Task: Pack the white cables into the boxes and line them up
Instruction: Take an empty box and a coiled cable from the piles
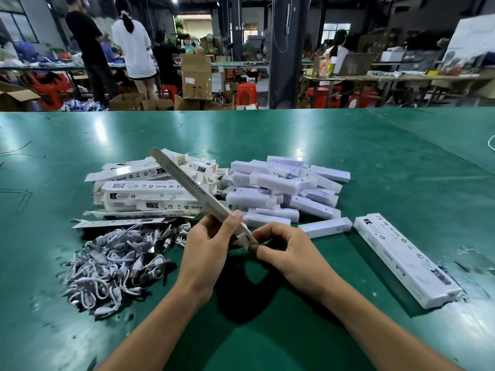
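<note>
My left hand (207, 253) grips a long flat white box (187, 183) near its lower end; the box slants up and away to the left. My right hand (285, 249) pinches the flap at that box's near end. A heap of coiled white cables (117, 261) lies on the green table to the left of my hands. Behind it sits a pile of flat printed boxes (150, 191). One long closed box (404, 259) lies alone at the right.
A pile of small white inner boxes (284, 188) sits behind my hands, with one (325, 226) lying apart. The green table (267, 135) stretches far back. Beyond its edge are people, cardboard cartons, red stools and other worktables.
</note>
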`<state>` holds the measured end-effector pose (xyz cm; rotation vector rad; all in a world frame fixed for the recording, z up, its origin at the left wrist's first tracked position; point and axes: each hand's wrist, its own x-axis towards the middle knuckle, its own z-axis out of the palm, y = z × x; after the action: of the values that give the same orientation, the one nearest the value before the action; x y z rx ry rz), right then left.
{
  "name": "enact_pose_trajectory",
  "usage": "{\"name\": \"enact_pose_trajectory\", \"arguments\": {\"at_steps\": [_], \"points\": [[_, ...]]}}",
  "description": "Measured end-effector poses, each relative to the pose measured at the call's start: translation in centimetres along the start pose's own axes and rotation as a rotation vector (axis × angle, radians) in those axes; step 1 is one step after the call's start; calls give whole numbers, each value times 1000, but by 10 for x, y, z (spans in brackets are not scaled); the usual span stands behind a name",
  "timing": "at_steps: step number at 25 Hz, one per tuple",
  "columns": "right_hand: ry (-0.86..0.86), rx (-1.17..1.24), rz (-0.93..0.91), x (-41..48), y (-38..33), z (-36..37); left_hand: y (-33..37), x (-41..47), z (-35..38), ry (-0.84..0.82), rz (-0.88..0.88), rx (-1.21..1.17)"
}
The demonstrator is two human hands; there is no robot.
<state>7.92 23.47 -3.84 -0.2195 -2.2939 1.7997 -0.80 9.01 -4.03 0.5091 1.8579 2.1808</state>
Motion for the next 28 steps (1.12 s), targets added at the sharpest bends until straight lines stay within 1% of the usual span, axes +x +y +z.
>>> {"name": "enact_pose_trajectory", "arguments": {"at_steps": [3, 5, 6, 9, 11, 13, 15, 17, 18, 19, 21, 24, 26, 28], "points": [[72, -28, -20, -5, -4, 3, 2, -2, 1, 0, -27, 2], [132, -25, -24, -4, -4, 1, 4, -3, 3, -39, -61, -9], [130, -20, -24, -4, -4, 0, 4, -4, 4, -70, -82, -16], [77, 11, -40, -5, -2, 1, 8, -6, 5, -135, -93, -16], [86, 35, -45, -3, -1, 2, 12, -7, 3, -161, -106, -47], [74, 142, -38, -1, -2, 0, 14, -7, 2, -188, -126, -75], [-4, 259, -24, -1, -4, 0, 16, -7, 2, -189, -146, -119], [-72, 250, -57, -4, -5, 2, 17, -6, 3, -155, -145, -141], [-70, 222, -81, -5, -5, 4, 17, -6, 4, -126, -141, -146], [-32, 187, -101, -6, -5, 6, 16, -5, 4, -95, -139, -155], [100, 116, -136, -6, -4, 7, 15, -4, 4, -62, -143, -189], [263, -10, -207, -7, -2, 7, 13, -4, 5, -85, -130, -203], [352, -119, -272, -7, -2, 9, 9, -5, 5, -31, -51, -61], [401, -205, -317, -7, -1, 10, 6, -7, 4, 76, 47, 126]]}}
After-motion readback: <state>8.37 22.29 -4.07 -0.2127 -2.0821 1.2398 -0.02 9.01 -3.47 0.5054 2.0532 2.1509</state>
